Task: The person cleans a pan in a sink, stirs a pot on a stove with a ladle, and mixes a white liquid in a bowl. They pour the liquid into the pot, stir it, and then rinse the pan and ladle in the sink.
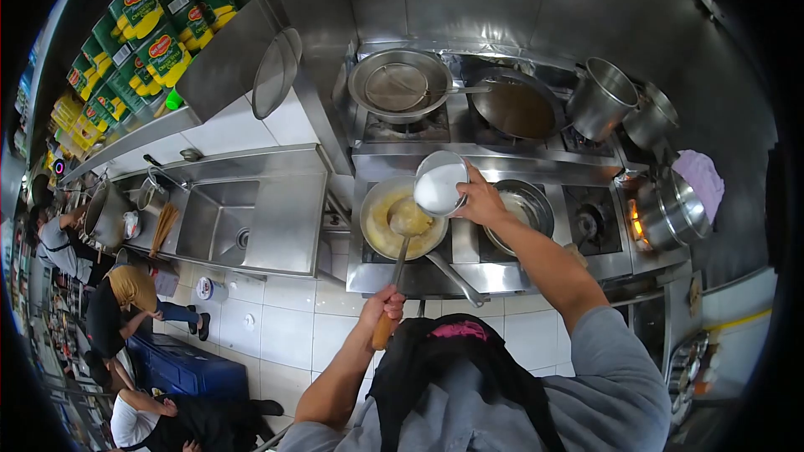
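Well left of and beyond the left fingers, cans (pixel 163 57) with green and yellow labels fill a shelf; nearer to them, a sink (pixel 213 226) is set into a steel surface (pixel 289 209). The left fingers (pixel 382 305) are clamped around a ladle's (pixel 402 259) wooden grip. Beyond them, its head dips into yellow food in a pan (pixel 452 274) on the stove (pixel 502 275); farther out, a strainer (pixel 398 86) lies across a basin (pixel 360 88). The right fingers (pixel 476 194) clasp the right side of a bowl (pixel 437 161), which is at the pan's right edge; whether its white contents are liquid or powder, I cannot tell. Beyond the right fingers stands a wok (pixel 546 120); just to their right, partly under the wrist, is another pan (pixel 526 201). Well to their right, a flame (pixel 638 226) burns beside a pot (pixel 680 213) touched by a purple cloth (pixel 699 180).
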Demonstrator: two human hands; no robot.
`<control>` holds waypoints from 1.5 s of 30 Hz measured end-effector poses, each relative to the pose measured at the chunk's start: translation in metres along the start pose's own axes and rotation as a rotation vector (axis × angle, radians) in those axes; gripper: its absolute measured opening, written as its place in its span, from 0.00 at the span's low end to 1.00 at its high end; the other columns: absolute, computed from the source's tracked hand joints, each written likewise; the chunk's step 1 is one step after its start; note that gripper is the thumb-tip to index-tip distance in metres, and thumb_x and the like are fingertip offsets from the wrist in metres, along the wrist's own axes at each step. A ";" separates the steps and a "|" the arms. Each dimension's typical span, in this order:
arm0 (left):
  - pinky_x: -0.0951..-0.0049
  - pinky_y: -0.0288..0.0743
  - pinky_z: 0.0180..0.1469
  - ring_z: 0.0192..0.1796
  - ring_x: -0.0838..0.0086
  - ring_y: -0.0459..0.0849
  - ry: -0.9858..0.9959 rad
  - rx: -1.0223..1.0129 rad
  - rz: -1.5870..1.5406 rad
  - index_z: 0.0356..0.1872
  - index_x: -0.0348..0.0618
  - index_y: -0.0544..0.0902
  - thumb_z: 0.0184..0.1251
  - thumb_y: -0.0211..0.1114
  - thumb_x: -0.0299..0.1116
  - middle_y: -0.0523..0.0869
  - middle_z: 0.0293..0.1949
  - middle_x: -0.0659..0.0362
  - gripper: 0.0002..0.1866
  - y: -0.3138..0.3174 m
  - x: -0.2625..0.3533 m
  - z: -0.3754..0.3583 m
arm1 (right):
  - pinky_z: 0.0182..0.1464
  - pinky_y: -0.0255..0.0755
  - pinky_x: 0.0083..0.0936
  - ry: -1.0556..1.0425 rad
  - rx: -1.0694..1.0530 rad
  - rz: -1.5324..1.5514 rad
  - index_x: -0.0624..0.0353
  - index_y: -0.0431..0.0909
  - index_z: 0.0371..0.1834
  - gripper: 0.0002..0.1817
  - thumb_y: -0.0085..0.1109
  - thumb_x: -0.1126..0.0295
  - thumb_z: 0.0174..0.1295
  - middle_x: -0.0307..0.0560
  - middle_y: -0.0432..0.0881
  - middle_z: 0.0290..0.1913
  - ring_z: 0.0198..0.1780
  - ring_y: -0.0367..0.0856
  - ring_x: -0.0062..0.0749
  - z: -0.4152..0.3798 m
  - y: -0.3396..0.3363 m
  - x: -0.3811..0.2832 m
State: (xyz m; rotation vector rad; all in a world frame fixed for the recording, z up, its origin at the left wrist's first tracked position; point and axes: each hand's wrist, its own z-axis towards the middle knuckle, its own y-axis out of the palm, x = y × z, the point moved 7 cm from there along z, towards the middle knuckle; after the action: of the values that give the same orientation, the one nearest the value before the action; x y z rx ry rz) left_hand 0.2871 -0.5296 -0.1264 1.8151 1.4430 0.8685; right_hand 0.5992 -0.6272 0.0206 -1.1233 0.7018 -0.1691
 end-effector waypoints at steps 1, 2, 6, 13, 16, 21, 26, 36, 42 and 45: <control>0.78 0.66 0.18 0.18 0.82 0.68 0.046 0.043 0.105 0.40 0.50 0.68 0.75 0.56 0.32 0.73 0.25 0.63 0.06 0.005 0.007 -0.007 | 0.64 0.74 0.43 -0.015 0.004 0.001 0.55 0.81 0.28 0.22 0.82 0.58 0.34 0.60 0.54 0.80 0.75 0.62 0.54 0.000 -0.001 -0.001; 0.78 0.66 0.18 0.18 0.82 0.68 0.043 0.043 0.107 0.40 0.50 0.68 0.75 0.56 0.32 0.73 0.25 0.63 0.06 0.018 0.011 -0.015 | 0.64 0.74 0.43 -0.012 0.005 0.001 0.55 0.81 0.28 0.22 0.82 0.58 0.34 0.60 0.54 0.80 0.75 0.62 0.54 0.000 0.000 -0.001; 0.76 0.69 0.19 0.19 0.80 0.71 0.173 0.270 0.768 0.45 0.47 0.71 0.70 0.55 0.30 0.73 0.25 0.63 0.07 0.039 0.034 -0.047 | 0.64 0.74 0.44 0.004 -0.019 -0.019 0.54 0.82 0.30 0.21 0.82 0.58 0.35 0.59 0.53 0.80 0.76 0.61 0.56 0.000 0.001 0.000; 0.57 0.83 0.31 0.29 0.56 0.87 0.340 0.573 1.568 0.77 0.43 0.58 0.71 0.58 0.33 0.86 0.37 0.43 0.35 0.050 0.057 -0.088 | 0.63 0.74 0.41 -0.002 0.009 0.004 0.58 0.76 0.25 0.25 0.84 0.60 0.33 0.62 0.53 0.79 0.69 0.70 0.59 -0.003 -0.006 -0.009; 0.50 0.81 0.42 0.39 0.41 0.87 0.814 0.504 1.932 0.77 0.42 0.59 0.70 0.59 0.32 0.85 0.43 0.33 0.35 0.019 0.066 -0.054 | 0.62 0.75 0.41 0.007 0.021 0.028 0.58 0.76 0.25 0.25 0.84 0.60 0.33 0.62 0.53 0.79 0.68 0.72 0.60 -0.002 -0.005 -0.010; 0.62 0.80 0.32 0.27 0.61 0.83 0.648 0.442 1.484 0.79 0.46 0.54 0.71 0.60 0.31 0.84 0.31 0.47 0.38 -0.035 0.037 0.009 | 0.63 0.74 0.42 0.015 0.007 0.024 0.58 0.75 0.26 0.25 0.85 0.60 0.32 0.62 0.53 0.80 0.69 0.71 0.60 0.000 -0.004 -0.012; 0.75 0.67 0.18 0.17 0.80 0.69 0.221 0.155 0.516 0.71 0.50 0.64 0.74 0.57 0.31 0.74 0.25 0.63 0.26 -0.020 -0.012 0.023 | 0.65 0.73 0.43 0.026 0.001 -0.013 0.58 0.76 0.25 0.25 0.85 0.59 0.33 0.63 0.52 0.80 0.71 0.68 0.61 0.002 -0.003 -0.011; 0.79 0.67 0.19 0.18 0.83 0.70 0.071 0.124 0.315 0.46 0.49 0.70 0.74 0.56 0.29 0.74 0.26 0.62 0.06 0.025 0.023 -0.042 | 0.65 0.73 0.46 -0.007 -0.008 -0.012 0.57 0.79 0.29 0.24 0.84 0.59 0.33 0.59 0.51 0.81 0.74 0.63 0.63 0.002 0.003 -0.004; 0.74 0.71 0.20 0.19 0.79 0.72 0.254 0.464 1.260 0.73 0.44 0.65 0.71 0.57 0.31 0.73 0.23 0.64 0.30 0.032 0.054 -0.086 | 0.63 0.75 0.49 0.009 -0.029 0.020 0.54 0.82 0.33 0.24 0.84 0.58 0.34 0.55 0.50 0.82 0.75 0.61 0.64 0.000 0.006 0.000; 0.64 0.78 0.24 0.24 0.65 0.83 0.383 0.505 1.556 0.77 0.39 0.58 0.70 0.58 0.31 0.83 0.28 0.50 0.35 0.033 0.063 -0.079 | 0.63 0.75 0.46 0.020 -0.021 0.027 0.56 0.80 0.30 0.24 0.84 0.59 0.34 0.57 0.51 0.81 0.72 0.66 0.61 -0.001 0.002 -0.008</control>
State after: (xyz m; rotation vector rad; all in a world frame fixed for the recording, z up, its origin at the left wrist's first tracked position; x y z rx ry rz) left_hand 0.2517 -0.4668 -0.0485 3.2614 0.0739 1.6737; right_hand 0.5923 -0.6236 0.0219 -1.1326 0.7379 -0.1502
